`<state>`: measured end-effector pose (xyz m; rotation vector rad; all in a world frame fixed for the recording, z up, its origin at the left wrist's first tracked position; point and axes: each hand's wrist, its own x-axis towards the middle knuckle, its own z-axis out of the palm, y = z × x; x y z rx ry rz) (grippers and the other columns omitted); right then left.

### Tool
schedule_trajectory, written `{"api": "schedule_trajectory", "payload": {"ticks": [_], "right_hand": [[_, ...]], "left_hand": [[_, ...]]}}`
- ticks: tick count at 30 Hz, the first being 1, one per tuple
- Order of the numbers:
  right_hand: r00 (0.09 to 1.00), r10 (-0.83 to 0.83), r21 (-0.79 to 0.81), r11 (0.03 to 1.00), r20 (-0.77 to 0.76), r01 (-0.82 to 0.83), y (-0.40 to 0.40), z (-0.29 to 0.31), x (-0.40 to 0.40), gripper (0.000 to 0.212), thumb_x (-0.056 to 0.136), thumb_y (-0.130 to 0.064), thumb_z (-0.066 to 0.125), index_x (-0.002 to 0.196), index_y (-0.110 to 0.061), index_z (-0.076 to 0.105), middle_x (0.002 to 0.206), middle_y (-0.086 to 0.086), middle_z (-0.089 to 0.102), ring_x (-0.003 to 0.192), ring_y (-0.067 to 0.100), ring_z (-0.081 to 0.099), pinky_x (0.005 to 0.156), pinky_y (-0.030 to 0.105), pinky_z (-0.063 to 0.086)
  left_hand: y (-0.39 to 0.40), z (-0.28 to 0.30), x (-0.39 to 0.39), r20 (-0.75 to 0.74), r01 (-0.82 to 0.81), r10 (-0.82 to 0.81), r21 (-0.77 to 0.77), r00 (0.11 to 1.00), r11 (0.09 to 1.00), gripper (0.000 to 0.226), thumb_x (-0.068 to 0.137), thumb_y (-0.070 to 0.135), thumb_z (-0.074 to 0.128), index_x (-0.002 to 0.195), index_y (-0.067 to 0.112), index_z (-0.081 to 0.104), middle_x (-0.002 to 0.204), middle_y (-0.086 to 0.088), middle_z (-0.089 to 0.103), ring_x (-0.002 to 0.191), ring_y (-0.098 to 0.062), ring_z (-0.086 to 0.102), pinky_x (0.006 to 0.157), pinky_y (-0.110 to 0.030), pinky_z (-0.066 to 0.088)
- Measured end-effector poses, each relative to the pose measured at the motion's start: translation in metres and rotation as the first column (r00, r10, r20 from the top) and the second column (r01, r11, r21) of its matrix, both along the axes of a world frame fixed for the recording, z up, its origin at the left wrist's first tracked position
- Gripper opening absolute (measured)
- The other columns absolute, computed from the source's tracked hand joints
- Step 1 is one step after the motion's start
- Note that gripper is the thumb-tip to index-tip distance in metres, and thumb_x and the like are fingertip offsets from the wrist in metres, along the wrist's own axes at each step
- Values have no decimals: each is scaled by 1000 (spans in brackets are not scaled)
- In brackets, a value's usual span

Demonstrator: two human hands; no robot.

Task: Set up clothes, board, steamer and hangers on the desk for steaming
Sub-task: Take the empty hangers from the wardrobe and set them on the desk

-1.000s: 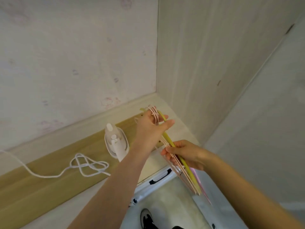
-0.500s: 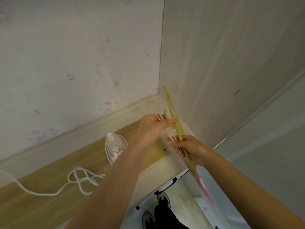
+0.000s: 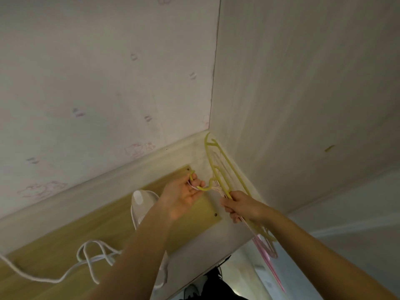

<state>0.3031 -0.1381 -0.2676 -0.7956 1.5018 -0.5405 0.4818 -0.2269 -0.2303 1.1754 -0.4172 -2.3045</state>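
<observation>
I hold a bundle of plastic hangers (image 3: 225, 169), yellow and pink, over the desk's far right corner. My left hand (image 3: 184, 195) is closed around their hooks. My right hand (image 3: 240, 205) grips their lower bars, and the pink ends stick out past the desk edge. The yellow hanger's far end touches the corner where the two walls meet. A white steamer (image 3: 140, 202) stands on the wooden board (image 3: 65, 234) just left of my left forearm, partly hidden by it. Its white cord (image 3: 91, 256) lies in loops on the board.
Wallpapered walls close in the desk (image 3: 233, 237) behind and to the right. The desk's front edge runs diagonally at the bottom. Below it I see floor and a dark shoe (image 3: 194, 291).
The hangers have swung from upright to lying low towards the corner. Both hands have moved forward and down over the desk's right end.
</observation>
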Motion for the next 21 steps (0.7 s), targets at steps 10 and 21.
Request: {"api": "schedule_trajectory", "payload": {"ticks": [10,21], "right_hand": [[755,141,-36,977,-640,-212,-33,-42,-10,32,100,-29,43,105,-5,63,107,15,66,98,31,60,77,34,45],[682,137,-78,958,-718,-275,-11,-62,-12,24,96,-31,51,82,-12,57,93,12,60,83,25,59,62,30,35]], "left_hand": [[-1,-43,-22,-9,-197,200,142,980,970,39,103,24,32,74,6,51,51,-6,49,69,-27,56,84,-37,48],[2,-66,-24,81,-185,172,203,982,961,37,102,18,37,73,4,55,58,-8,56,69,-22,56,76,-35,49]]}}
